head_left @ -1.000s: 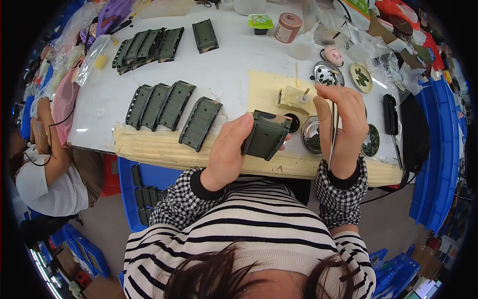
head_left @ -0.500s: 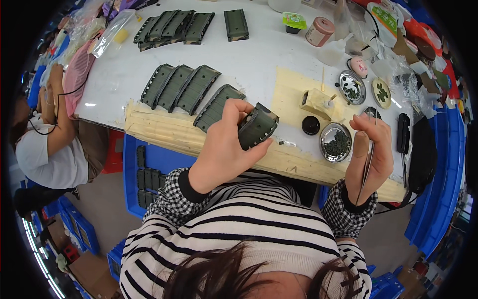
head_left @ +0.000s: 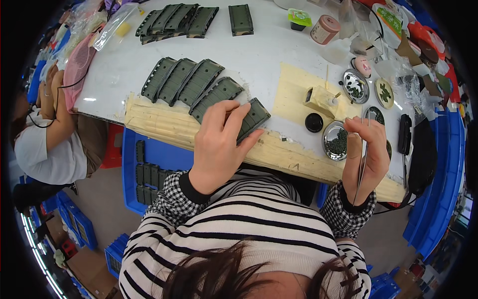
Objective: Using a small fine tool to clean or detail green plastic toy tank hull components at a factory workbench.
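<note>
My left hand (head_left: pixel 216 144) is closed on a dark green curved plastic panel (head_left: pixel 257 115), fingers over its left side and thumb along its near edge. The panel is low over the table's front edge; whether it touches the table I cannot tell. Just left of it lies another green panel (head_left: pixel 221 94), partly behind my fingers, and beyond that several more overlap in a row (head_left: pixel 199 82). Over the table's right side, my right hand (head_left: pixel 374 154) holds metal tweezers (head_left: pixel 359 179), their length running down toward my wrist. Beside that hand sits a round metal dish (head_left: pixel 325 149) of small dark green pieces.
More panels (head_left: pixel 201 22) lie at the back. A pale yellow block (head_left: pixel 318 102) and black round cap (head_left: pixel 313 122) stand on a yellow sheet (head_left: pixel 289 94). Other small dishes (head_left: pixel 347 74) are at right. Below the table, a blue bin (head_left: pixel 130 172) holds panels. Another person (head_left: pixel 47 154) sits at left.
My left hand has lowered the panel toward the table and slightly left, turning it flatter. My right hand has shifted a little, still with the tweezers. The view has moved slightly.
</note>
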Tool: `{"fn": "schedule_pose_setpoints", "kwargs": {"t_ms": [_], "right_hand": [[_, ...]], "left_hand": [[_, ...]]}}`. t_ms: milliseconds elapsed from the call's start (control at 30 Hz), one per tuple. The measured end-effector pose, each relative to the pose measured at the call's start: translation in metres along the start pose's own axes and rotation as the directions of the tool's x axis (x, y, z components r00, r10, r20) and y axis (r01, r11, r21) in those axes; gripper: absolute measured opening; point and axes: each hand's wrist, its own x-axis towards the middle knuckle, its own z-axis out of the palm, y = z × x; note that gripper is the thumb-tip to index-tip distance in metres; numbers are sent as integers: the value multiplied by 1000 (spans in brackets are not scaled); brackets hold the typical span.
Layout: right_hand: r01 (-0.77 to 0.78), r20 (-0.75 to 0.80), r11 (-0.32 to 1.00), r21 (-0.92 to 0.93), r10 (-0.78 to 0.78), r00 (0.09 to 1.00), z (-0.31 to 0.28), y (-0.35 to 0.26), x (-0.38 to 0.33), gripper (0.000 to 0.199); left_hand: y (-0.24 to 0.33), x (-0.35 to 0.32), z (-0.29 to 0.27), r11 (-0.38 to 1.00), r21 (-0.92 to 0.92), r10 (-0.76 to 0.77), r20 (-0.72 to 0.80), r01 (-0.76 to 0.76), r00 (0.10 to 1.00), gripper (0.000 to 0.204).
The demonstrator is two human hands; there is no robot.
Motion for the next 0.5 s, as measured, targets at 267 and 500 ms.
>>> {"fn": "schedule_pose_setpoints", "kwargs": {"t_ms": [267,500], "right_hand": [[13,18,1000,18,-13,1000,0,0,0,17],[27,65,999,45,-30,997,2,1,-3,17]], "left_hand": [[-15,7,-15,967,252,-45,35,35,998,65],[-15,5,-21,983,181,-28,41,20,999,67]]}}
